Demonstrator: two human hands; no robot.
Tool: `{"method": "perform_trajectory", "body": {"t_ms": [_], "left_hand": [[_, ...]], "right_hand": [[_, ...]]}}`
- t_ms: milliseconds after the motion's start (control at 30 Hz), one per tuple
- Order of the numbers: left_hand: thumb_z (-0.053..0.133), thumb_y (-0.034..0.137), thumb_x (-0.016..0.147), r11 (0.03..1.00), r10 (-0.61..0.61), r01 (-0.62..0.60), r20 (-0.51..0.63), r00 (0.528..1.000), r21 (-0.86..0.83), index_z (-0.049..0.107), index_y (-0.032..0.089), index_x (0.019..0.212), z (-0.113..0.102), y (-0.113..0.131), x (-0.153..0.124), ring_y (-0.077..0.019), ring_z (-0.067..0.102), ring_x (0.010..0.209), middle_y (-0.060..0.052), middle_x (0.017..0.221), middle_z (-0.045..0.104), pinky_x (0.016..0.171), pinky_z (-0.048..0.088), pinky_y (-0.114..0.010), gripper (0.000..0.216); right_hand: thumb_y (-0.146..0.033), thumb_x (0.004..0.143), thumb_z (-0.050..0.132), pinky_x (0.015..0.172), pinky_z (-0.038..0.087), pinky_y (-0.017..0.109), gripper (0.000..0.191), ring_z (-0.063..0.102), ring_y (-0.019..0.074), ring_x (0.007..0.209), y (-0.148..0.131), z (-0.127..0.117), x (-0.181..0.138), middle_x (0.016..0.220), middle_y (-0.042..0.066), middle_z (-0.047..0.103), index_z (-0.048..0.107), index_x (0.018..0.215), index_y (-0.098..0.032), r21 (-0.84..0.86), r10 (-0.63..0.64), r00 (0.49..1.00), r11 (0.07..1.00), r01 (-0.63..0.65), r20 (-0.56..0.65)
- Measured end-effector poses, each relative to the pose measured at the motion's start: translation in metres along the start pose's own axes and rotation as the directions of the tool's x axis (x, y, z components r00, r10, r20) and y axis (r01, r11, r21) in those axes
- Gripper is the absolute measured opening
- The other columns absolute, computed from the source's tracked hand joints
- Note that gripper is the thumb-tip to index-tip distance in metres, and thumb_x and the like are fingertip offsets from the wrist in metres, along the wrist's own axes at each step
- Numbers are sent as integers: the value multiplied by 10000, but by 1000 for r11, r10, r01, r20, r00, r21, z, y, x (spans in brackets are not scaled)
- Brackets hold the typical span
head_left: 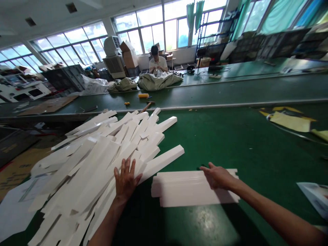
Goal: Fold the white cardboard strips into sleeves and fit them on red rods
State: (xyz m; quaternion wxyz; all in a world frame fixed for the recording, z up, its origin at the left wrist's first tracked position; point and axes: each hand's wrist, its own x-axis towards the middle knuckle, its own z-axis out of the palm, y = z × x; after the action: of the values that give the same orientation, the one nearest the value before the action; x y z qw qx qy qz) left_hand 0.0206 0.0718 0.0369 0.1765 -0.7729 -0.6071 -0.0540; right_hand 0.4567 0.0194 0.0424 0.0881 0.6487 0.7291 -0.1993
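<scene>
My left hand (pixel 125 179) rests with fingers spread on a large pile of long white folded strips (pixel 102 157), which look like paper or thin card. The strips overlap and fan out at several angles. On the green tabletop to the right lies a flat row of white strips (pixel 183 189), side by side with slightly uneven ends. Over its upper right part is my right hand (pixel 217 176), index finger stretched to the left and thumb a little apart from it. Its other fingers are partly hidden, and I see nothing held in it.
Beyond the pile lie a hammer (pixel 146 107) and a yellow cylinder (pixel 143 96). Yellow sheets (pixel 290 121) lie at the right, above a white packet (pixel 314 198). Across the bench a person (pixel 157 64) sits behind a large sack (pixel 159 82).
</scene>
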Motion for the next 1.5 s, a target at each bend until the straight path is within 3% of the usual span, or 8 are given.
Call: {"method": "perform_trajectory", "body": {"t_ms": [367,500,600,767,900,1033,1167,1500], "left_hand": [[582,492,888,897,74,9,172,982,-442,473,85,1411,-41,106,-10,-376,464,1336,-252,1454,481,1068,343,-572,672],[842,395,600,662,283,288,587,759,-692,414,70,1432,-50,165,-39,-383,561,1243,-248,1360,574,1022,437,-479,990],[783,255,658,566,306,435,668,678,-700,560,73,1253,-36,176,-51,-294,678,1068,-168,1152,713,912,520,-370,661],[710,190,728,421,382,423,580,720,-803,593,152,1161,-22,161,-34,-165,688,996,-37,1121,733,851,529,-238,450],[733,264,721,433,372,367,534,759,-823,546,161,1275,-32,170,-19,-237,626,1136,-80,1239,678,979,478,-331,593],[822,410,616,707,181,222,476,861,-671,376,93,1440,-44,196,-22,-396,352,1384,-224,1509,397,1117,293,-549,989],[744,542,681,820,81,253,542,836,-513,462,74,1367,-55,209,-29,-361,468,1270,-213,1360,522,1015,411,-489,878],[685,294,667,455,142,153,241,960,-877,310,19,1477,-150,231,-14,-337,434,1367,-235,1449,463,1140,370,-407,934]], "right_hand": [[-189,891,529,787,498,390,206,690,273,843,-78,13,-25,1027,154,682,688,1022,-184,-46,-252,968,967,250,-24],[-148,902,483,938,466,418,259,648,289,1017,-109,17,-17,1130,155,659,654,1096,-156,0,-300,949,954,301,-93],[-140,853,543,1089,376,453,475,483,325,1297,-103,26,-30,1435,176,483,512,1327,-166,225,-109,959,960,170,-260],[-411,865,573,946,477,579,390,602,402,1124,-80,60,-56,1154,282,629,577,1080,-86,807,547,833,528,-263,-86],[-505,873,519,546,563,366,363,647,208,564,-89,79,-45,676,86,671,595,826,-153,925,471,877,285,-251,93],[-480,754,646,402,428,229,329,516,125,429,-102,78,-17,479,-28,533,543,658,-183,983,496,866,120,-138,61],[-498,621,738,365,338,218,402,449,104,393,-104,69,-9,424,-39,487,499,531,-187,1000,515,857,17,-21,9],[-521,751,750,877,557,401,499,701,267,954,-102,-55,-85,1053,118,745,689,1095,-165,826,209,961,-497,265,-183]]}}
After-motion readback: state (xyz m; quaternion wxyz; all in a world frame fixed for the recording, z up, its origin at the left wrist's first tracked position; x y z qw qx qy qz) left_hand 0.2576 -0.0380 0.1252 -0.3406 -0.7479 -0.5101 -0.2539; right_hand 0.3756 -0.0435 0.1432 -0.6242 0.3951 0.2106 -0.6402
